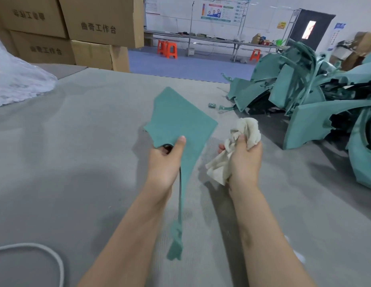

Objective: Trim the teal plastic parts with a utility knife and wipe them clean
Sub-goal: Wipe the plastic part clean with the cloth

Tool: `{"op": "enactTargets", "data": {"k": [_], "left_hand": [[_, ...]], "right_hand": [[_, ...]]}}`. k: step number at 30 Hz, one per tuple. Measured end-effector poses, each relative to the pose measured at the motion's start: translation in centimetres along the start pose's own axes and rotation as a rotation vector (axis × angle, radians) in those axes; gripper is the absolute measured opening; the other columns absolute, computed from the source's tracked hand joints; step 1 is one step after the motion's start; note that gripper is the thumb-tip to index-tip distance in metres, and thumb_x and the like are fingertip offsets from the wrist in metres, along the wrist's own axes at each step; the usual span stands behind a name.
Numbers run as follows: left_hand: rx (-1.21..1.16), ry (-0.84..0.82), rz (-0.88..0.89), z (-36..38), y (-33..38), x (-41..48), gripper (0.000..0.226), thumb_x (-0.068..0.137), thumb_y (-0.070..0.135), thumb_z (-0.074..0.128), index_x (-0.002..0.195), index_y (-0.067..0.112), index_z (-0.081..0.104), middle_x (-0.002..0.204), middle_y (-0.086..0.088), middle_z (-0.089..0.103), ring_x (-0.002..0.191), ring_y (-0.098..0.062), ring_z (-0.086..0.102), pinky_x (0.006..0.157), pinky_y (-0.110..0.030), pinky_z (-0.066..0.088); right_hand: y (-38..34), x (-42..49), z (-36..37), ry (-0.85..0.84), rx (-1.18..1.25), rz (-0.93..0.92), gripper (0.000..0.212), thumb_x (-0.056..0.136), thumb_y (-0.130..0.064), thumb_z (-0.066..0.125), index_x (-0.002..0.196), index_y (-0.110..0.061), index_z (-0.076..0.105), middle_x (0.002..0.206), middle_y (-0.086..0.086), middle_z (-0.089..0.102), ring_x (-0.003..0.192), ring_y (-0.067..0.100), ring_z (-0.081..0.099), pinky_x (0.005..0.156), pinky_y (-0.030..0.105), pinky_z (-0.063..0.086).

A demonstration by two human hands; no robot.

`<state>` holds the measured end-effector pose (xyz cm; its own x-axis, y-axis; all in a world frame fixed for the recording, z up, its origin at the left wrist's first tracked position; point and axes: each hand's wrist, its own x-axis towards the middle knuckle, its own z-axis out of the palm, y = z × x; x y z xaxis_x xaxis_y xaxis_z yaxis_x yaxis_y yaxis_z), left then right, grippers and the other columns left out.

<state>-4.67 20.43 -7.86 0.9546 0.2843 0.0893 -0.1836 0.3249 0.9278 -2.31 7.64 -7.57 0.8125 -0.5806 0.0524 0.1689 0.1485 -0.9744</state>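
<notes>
My left hand grips a flat teal plastic part by its lower edge, thumb on top, holding it above the grey table. A thin teal strip hangs from the part toward me. My right hand clutches a crumpled off-white rag, just right of the part and not touching it. No utility knife is visible.
A big pile of teal plastic parts fills the table's right side. Small teal scraps lie near it. The grey table has clear plastic sheeting at far left, cardboard boxes behind, and a white cable at bottom left.
</notes>
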Motion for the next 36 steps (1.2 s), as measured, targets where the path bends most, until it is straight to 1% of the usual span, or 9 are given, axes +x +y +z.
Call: {"op": "enactTargets", "data": {"k": [5,12,15,19,22,25,29,33,36], "left_hand": [[-0.073,0.136,0.046,-0.9,-0.4,1.0,0.014,0.095,0.01,0.058,0.095,0.022,0.065,0.093,0.009,0.073,0.091,-0.011,0.069,0.082,-0.028,0.055],[0.002,0.299,0.148,-1.2,-0.8,1.8,0.015,0.092,0.014,0.062,0.085,0.027,0.061,0.083,0.018,0.067,0.08,-0.001,0.066,0.08,-0.025,0.051],[-0.007,0.266,0.124,-1.2,-0.7,1.7,0.013,0.093,0.014,0.062,0.086,0.026,0.062,0.08,0.019,0.068,0.076,0.003,0.066,0.077,-0.021,0.05],[-0.056,0.161,0.052,-0.7,-0.3,1.0,0.01,0.094,0.012,0.06,0.102,0.011,0.064,0.096,0.003,0.072,0.092,-0.013,0.068,0.083,-0.026,0.054],[-0.029,0.072,0.029,0.0,-0.5,0.1,0.014,0.094,0.009,0.059,0.107,0.007,0.064,0.108,-0.009,0.07,0.095,-0.019,0.066,0.087,-0.033,0.052],[0.045,0.005,0.051,0.5,-1.1,-0.3,0.011,0.093,0.01,0.06,0.102,0.011,0.066,0.097,0.0,0.072,0.085,-0.007,0.068,0.076,-0.021,0.053],[0.043,0.129,0.122,-0.3,-1.0,0.8,0.015,0.093,0.012,0.061,0.081,0.02,0.063,0.07,0.017,0.068,0.064,0.006,0.063,0.064,-0.012,0.05],[0.043,0.219,0.173,-1.6,-0.4,1.7,0.017,0.094,0.017,0.061,0.078,0.023,0.06,0.06,0.021,0.066,0.06,0.007,0.062,0.06,-0.013,0.048],[-0.024,0.183,0.145,-1.4,-0.3,1.9,0.008,0.094,0.014,0.06,0.088,0.017,0.063,0.072,0.015,0.07,0.07,0.003,0.066,0.067,-0.016,0.05]], "right_hand": [[-0.5,-2.3,0.5,-0.324,-0.151,0.027,0.012,0.094,-0.024,0.061,0.09,-0.013,0.062,0.066,0.0,0.06,0.046,0.007,0.054,0.045,0.023,0.045],[0.1,-5.1,2.0,-0.659,-0.487,-0.084,0.024,0.089,-0.032,0.068,0.1,-0.015,0.057,0.09,0.002,0.067,0.072,0.009,0.062,0.064,0.022,0.049],[0.3,-5.1,2.1,-0.607,-0.495,-0.149,0.024,0.09,-0.03,0.067,0.095,-0.01,0.055,0.081,-0.004,0.061,0.07,0.009,0.055,0.06,0.016,0.041],[0.6,-4.9,2.4,-0.535,-0.386,-0.14,0.025,0.092,-0.028,0.066,0.079,-0.018,0.048,0.073,-0.005,0.054,0.065,0.01,0.05,0.062,0.028,0.042],[0.3,-3.8,2.2,-0.329,-0.252,-0.16,0.026,0.093,-0.025,0.064,0.076,-0.02,0.046,0.067,-0.006,0.052,0.052,-0.001,0.044,0.055,0.02,0.039],[0.0,-2.7,1.6,-0.222,-0.191,-0.137,0.021,0.094,-0.023,0.063,0.08,-0.017,0.048,0.07,-0.006,0.053,0.052,-0.004,0.047,0.055,0.016,0.041],[1.1,-4.7,2.2,-0.408,-0.234,-0.055,0.019,0.092,-0.027,0.065,0.084,-0.014,0.053,0.075,0.001,0.059,0.067,0.014,0.055,0.066,0.037,0.05],[1.6,-6.4,3.1,-0.619,-0.288,-0.029,0.022,0.091,-0.021,0.067,0.076,-0.018,0.052,0.06,-0.01,0.052,0.051,0.0,0.047,0.051,0.016,0.039],[1.2,-6.2,2.9,-0.627,-0.278,-0.015,0.021,0.092,-0.022,0.066,0.079,-0.012,0.054,0.061,-0.006,0.054,0.055,0.005,0.05,0.056,0.023,0.044]]}}
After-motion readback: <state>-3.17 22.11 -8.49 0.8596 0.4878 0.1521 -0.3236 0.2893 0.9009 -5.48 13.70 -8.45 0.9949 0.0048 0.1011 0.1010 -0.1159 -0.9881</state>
